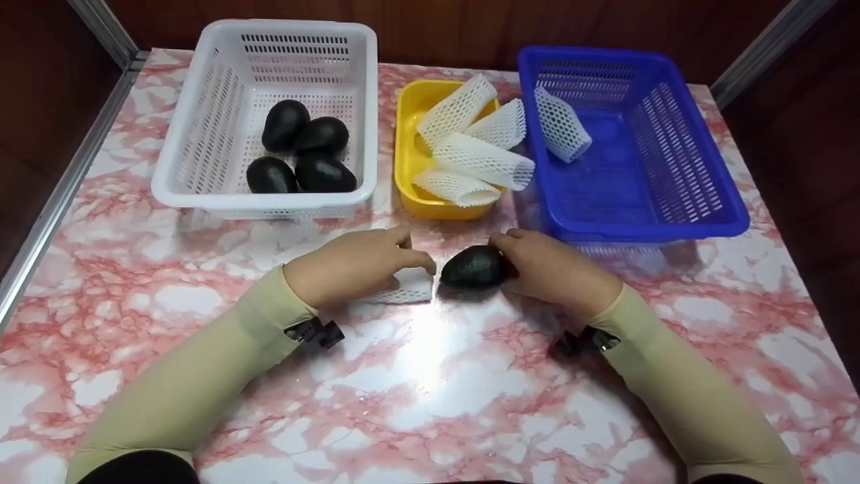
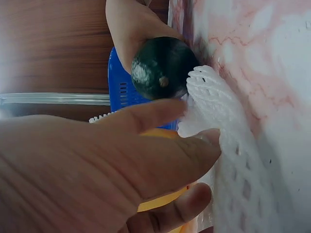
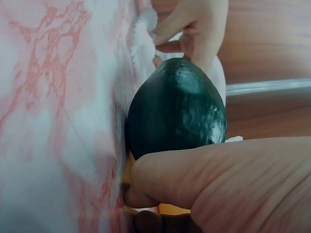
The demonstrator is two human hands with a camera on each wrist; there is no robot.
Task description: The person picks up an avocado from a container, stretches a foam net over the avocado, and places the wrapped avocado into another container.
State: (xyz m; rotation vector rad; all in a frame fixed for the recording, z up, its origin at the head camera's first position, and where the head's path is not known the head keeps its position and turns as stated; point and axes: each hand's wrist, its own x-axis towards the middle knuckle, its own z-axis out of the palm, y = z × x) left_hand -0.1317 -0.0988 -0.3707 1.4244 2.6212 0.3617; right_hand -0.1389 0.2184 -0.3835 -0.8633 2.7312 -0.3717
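My right hand (image 1: 561, 272) grips a dark avocado (image 1: 472, 267) from its right side, low over the table, its narrower end facing left. Just left of the avocado, my left hand (image 1: 359, 263) holds a white foam net sleeve (image 1: 406, 290) that lies along the tabletop. In the left wrist view, the thumb is at the rim of the sleeve (image 2: 243, 165), and the open end faces the stem end of the avocado (image 2: 160, 68). Fruit and sleeve mouth are close together. Most of the sleeve is hidden under the left hand in the head view.
A white basket (image 1: 164, 181) with several avocados (image 1: 322, 173) stands at the back left. Behind the hands, a yellow bin (image 1: 406, 181) holds several foam net sleeves (image 1: 480, 158). At the back right, a blue basket (image 1: 645, 232) contains a sleeved piece (image 1: 563, 124) against its left wall.
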